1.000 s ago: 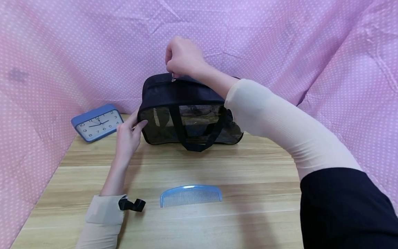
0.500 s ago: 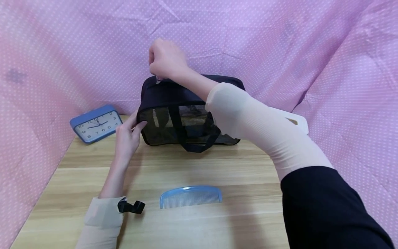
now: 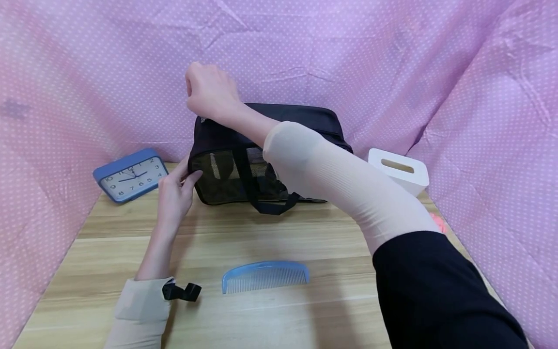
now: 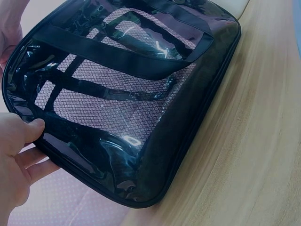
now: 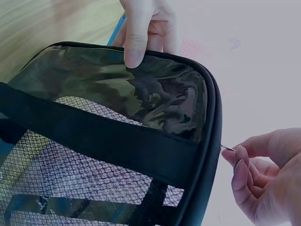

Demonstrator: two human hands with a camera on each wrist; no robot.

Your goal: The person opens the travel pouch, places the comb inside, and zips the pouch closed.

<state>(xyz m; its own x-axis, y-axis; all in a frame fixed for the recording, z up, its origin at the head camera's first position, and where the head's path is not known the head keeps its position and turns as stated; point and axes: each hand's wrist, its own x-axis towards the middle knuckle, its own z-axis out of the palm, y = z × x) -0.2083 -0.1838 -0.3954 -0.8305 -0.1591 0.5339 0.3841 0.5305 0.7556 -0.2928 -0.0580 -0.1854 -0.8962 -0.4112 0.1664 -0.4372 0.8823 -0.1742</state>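
A black bag (image 3: 226, 179) with clear plastic and mesh sides stands at the back of the table, its strap handle (image 3: 274, 208) hanging down the front. My left hand (image 3: 174, 196) grips the bag's left end, thumb on the clear front and fingers behind the edge, as the left wrist view shows. Over the bag's top left corner, my right hand (image 3: 211, 92) pinches a small metal zipper pull (image 5: 227, 148) between thumb and fingers in the right wrist view. In the head view the right hand covers most of that pull. A blue comb (image 3: 265, 276) lies in front of the bag.
To the left of the bag sits a blue clock (image 3: 131, 175). A white tissue box (image 3: 398, 169) stands at the right, partly behind the right sleeve, with something pink (image 3: 438, 223) by the table's right edge. Pink dotted cloth (image 3: 348, 58) surrounds the table.
My right hand has moved left along the bag's top with the zipper pull, to the left corner. The tissue box has come into view behind the arm. My left hand keeps its hold.
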